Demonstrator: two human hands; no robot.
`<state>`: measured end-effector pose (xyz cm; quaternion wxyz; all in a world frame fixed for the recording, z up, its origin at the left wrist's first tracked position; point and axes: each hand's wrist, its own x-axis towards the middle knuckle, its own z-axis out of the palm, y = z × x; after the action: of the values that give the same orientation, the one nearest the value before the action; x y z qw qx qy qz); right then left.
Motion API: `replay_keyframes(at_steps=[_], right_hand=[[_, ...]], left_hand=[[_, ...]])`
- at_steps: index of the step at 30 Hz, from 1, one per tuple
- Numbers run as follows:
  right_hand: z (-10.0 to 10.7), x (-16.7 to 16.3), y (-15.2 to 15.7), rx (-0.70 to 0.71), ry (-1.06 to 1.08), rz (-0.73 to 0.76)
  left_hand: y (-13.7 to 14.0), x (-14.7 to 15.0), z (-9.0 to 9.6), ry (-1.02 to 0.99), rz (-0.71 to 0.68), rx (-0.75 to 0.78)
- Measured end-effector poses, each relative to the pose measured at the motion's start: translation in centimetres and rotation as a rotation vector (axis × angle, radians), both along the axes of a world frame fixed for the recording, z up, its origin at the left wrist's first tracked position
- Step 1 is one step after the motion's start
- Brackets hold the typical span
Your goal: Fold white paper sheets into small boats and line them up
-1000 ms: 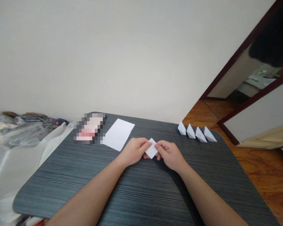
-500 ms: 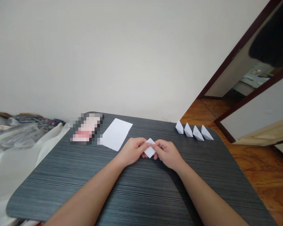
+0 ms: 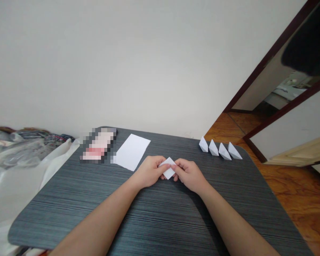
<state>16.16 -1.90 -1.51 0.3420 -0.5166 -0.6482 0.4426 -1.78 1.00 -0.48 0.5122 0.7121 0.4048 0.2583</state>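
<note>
A small white folded paper (image 3: 169, 172), diamond-shaped with one corner toward me, is pinched between both hands just above the dark table. My left hand (image 3: 151, 171) grips its left side, thumb on the front face and fingers behind. On the right side my right hand (image 3: 190, 174) holds it the same way, its thumb near the left thumb. The fingers behind the paper are partly hidden. Beyond my left hand lies a flat sheet of white paper (image 3: 133, 152). Several folded paper boats (image 3: 213, 147) stand in a row beyond my right hand.
The dark wood-grain table (image 3: 154, 220) meets a pale wall at its far edge. A blurred-out flat object (image 3: 98, 145) lies at the far left. Plastic-wrapped items (image 3: 34, 151) are heaped left of the table. At the right are a wooden floor (image 3: 296, 185) and a doorway.
The folded paper has shifted and turned very slightly in my fingers, and the thumbs have moved a little across its face. Both hands keep their hold; the other things stay put.
</note>
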Motion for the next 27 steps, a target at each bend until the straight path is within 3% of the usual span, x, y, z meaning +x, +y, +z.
replay_keyframes(at_steps=[11,27], right_hand=[[0.33,0.24,0.0,0.058,-0.072,-0.024],[-0.23,0.51,0.22,-0.054,0.083,-0.081]], left_hand=[[0.16,0.13,-0.31,-0.078,0.023,-0.048],[0.35,0.03,-0.5,-0.138,0.051,-0.109]])
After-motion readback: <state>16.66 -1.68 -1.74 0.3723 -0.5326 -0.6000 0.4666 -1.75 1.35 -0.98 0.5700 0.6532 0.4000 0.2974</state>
